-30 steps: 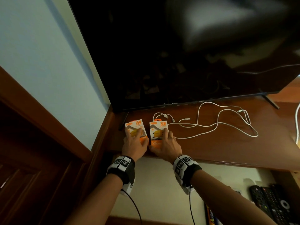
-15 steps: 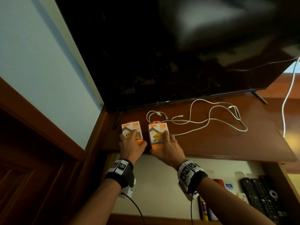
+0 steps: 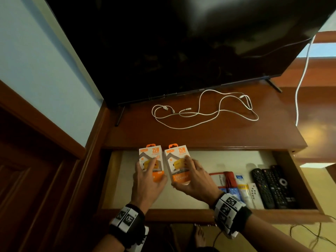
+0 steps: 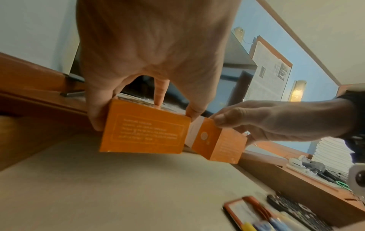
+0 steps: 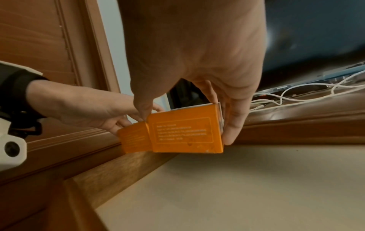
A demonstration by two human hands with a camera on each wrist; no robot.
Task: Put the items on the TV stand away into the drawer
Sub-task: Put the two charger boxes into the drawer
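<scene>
Two white-and-orange charger boxes hang side by side above the open drawer. My left hand grips the left box by its sides, its orange end facing the left wrist camera. My right hand grips the right box, whose orange end shows in the right wrist view. A white cable lies looped on the TV stand top in front of the TV.
On the right of the drawer lie black remotes, a white remote and small packets. The drawer's left half shows bare pale lining. A second white cord hangs at the right. Wall and wooden panelling close the left.
Both hands have lifted the boxes off the stand top and drawn them back over the open drawer. The view has tilted down, showing more of the drawer.
</scene>
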